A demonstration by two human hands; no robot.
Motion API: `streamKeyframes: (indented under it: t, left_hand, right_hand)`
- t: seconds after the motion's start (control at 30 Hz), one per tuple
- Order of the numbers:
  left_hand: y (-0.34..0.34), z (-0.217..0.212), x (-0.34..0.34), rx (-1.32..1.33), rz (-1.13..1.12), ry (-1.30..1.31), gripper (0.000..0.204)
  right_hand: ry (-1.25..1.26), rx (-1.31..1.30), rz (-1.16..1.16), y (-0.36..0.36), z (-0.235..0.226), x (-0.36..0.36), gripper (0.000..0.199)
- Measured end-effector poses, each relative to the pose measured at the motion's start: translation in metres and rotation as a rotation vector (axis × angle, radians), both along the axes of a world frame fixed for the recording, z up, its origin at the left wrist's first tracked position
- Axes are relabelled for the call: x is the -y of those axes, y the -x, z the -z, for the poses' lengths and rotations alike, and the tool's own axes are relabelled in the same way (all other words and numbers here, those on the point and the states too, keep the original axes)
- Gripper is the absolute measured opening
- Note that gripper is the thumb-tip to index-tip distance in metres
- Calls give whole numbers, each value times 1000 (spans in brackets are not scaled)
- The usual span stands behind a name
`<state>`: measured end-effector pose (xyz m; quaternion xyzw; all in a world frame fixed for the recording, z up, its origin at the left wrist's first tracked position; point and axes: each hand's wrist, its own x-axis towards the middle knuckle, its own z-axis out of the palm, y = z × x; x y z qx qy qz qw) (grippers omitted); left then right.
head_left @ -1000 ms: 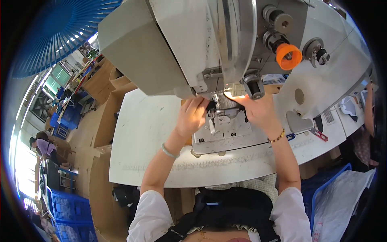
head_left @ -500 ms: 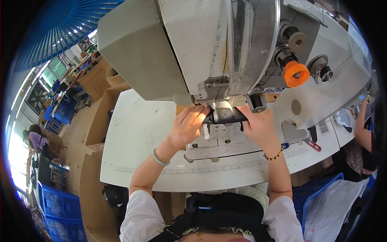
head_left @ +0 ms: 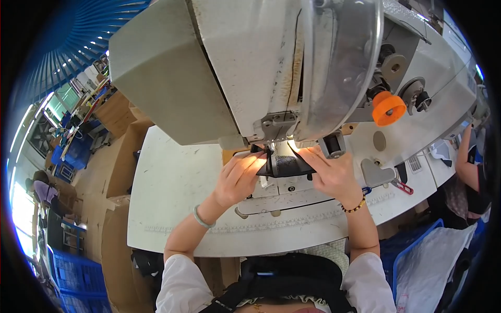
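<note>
A piece of black fabric (head_left: 286,168) lies under the head of a large sewing machine (head_left: 261,62), in the glow of its lamp. My left hand (head_left: 239,176) grips the fabric's left side, fingers pressed together on it. On the other side my right hand (head_left: 334,172) pinches the right edge, close to the machine's dark round knob (head_left: 333,144). Between my hands a dark grey, speckled patch shows on the fabric. The needle and the fabric's far edge are hidden by the machine head.
An orange knob (head_left: 389,108) juts from the machine at the right. Red-handled thread snips (head_left: 403,187) lie on the white table (head_left: 172,193) past my right wrist. Cardboard boxes (head_left: 122,250) and blue crates (head_left: 78,271) stand left; another person's arm (head_left: 466,161) shows at far right.
My hands and the black fabric have come slightly nearer to me, and more of the fabric shows between them. The whole view has also shifted a little.
</note>
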<state>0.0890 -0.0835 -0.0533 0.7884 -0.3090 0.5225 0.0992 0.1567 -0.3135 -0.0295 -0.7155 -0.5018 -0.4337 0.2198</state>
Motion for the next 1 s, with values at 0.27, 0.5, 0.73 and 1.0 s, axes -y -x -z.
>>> streamKeyframes:
  t: [0.27, 0.5, 0.73, 1.0]
  left_hand:
    - [1, -3, 6, -26, 44, 114, 40]
    - [5, -7, 5, -29, 53, 101, 39]
    - [7, -9, 2, -74, 99, 112, 39]
    - [6, -8, 3, -74, 119, 110, 41]
  right_hand:
    - [20, -47, -47, 2, -7, 1, 30]
    - [-5, -48, -86, -2, -3, -1, 29]
    - [14, -33, -72, 6, -5, -2, 49]
    - [111, -59, -15, 6, -6, 3, 59]
